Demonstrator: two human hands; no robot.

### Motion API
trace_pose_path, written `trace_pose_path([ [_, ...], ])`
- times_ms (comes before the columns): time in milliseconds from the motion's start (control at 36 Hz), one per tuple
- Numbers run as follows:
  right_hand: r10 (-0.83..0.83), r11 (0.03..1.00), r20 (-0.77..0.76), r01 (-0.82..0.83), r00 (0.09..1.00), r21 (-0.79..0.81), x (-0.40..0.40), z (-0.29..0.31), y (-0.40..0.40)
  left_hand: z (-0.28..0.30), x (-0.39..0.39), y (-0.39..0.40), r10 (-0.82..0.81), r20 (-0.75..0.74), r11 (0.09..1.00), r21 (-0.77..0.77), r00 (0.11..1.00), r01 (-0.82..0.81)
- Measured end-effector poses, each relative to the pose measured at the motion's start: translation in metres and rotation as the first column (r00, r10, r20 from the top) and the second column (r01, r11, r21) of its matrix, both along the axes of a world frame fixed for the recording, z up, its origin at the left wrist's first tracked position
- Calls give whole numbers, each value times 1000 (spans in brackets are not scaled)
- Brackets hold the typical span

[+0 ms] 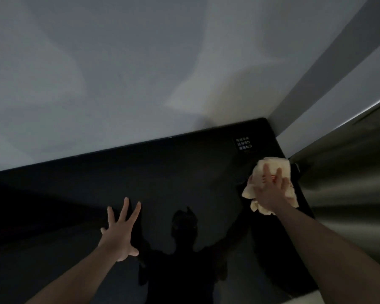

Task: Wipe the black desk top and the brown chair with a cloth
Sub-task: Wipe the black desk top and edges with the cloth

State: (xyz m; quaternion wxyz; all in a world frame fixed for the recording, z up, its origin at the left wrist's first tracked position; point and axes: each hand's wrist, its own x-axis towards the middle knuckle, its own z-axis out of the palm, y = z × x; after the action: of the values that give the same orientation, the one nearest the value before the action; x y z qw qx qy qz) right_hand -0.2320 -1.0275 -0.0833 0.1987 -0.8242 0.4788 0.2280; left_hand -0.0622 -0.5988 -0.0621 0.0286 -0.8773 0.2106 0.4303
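The black desk top (162,183) fills the lower half of the view, glossy and dim. A cream cloth (279,170) lies bunched near the desk's far right corner. My right hand (270,189) presses flat on the cloth with straight fingers. My left hand (119,233) rests on the desk at centre left, fingers spread wide. The brown chair is not in view.
A pale wall (140,73) runs along the desk's back edge. A small sign with white characters (244,144) sits in the far right corner. A grey curtain (349,194) hangs against the desk's right edge. My shadow falls across the desk's middle.
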Motion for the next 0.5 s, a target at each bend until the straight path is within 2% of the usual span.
trace_pose_path([
  [167, -157, 987, -92, 154, 983, -38, 52, -2, -29, -1, 2, 0, 11, -1, 1000, -1, 1000, -11],
  [250, -57, 998, -116, 53, 992, -39, 76, 2, -24, 0, 3, -1, 9, -5, 1000, 3, 1000, -9],
  [389, 22, 1000, 60, -20, 998, -22, 95, 4, 35, 5, 4, -2, 19, -21, 1000, 15, 1000, -18],
  [500, 227, 966, 183, -245, 957, 84, 103, 8, 112, 8, 3, -4, 23, -33, 1000, 13, 999, -23],
])
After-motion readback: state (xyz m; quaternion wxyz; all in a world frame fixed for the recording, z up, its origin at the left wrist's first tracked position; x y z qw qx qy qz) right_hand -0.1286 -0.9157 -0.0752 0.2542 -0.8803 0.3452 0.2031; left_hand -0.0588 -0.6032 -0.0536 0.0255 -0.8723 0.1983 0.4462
